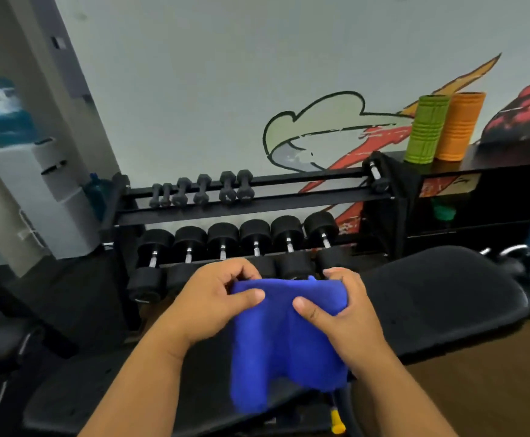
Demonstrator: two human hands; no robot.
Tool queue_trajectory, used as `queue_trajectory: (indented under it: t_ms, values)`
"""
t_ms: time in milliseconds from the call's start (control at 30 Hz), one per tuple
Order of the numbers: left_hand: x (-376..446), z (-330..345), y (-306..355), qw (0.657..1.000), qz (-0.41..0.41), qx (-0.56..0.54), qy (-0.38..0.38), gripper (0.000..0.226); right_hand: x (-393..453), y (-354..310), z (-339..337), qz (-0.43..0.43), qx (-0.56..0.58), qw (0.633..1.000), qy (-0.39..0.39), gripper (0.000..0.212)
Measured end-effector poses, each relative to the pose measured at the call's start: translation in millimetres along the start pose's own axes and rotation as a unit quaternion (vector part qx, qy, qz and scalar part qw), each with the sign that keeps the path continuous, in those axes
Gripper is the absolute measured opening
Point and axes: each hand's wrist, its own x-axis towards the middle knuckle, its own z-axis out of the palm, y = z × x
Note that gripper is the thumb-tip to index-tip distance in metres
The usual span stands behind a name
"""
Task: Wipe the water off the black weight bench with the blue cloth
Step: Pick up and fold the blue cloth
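Observation:
The blue cloth (276,339) hangs in the air above the black weight bench (440,298), held up by its top edge. My left hand (213,304) pinches the cloth's upper left corner between thumb and fingers. My right hand (339,304) grips the upper right corner, thumb on the front. The cloth's lower part droops over the gap between the bench's two pads. The bench's right pad lies wide and dark to the right of my hands; another pad (106,398) runs under my left forearm. Water on the bench cannot be made out.
A dumbbell rack (251,212) with several small and large black dumbbells stands just behind the bench. A green foam roller (426,129) and an orange one (459,126) stand on a black shelf at right. A white water dispenser (43,197) is at left. Wooden floor shows lower right.

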Motion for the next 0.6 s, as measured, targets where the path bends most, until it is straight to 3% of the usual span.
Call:
queue_trajectory:
  t_ms: [133, 233, 400, 500, 600]
  values:
    - [14, -21, 11, 0.997, -0.016, 0.031, 0.063, 0.006, 12, -37, -3, 0.021, 0.017, 0.996, -0.081, 0.034]
    - [22, -39, 27, 0.992, -0.021, 0.084, 0.093, 0.011, 24, -62, -1, 0.007, 0.016, 0.994, -0.107, 0.022]
    - [34, -80, 36, 0.989, -0.042, 0.116, 0.083, 0.011, 44, -92, 3, -0.042, -0.122, 0.984, -0.124, 0.024]
    - [38, -103, 32, 0.993, -0.035, 0.094, 0.068, 0.012, 54, -110, 5, -0.084, -0.257, 0.952, -0.145, 0.017]
    - [39, -121, 29, 0.998, -0.011, 0.035, 0.042, 0.021, 57, -126, 18, -0.128, -0.337, 0.925, -0.118, 0.029]
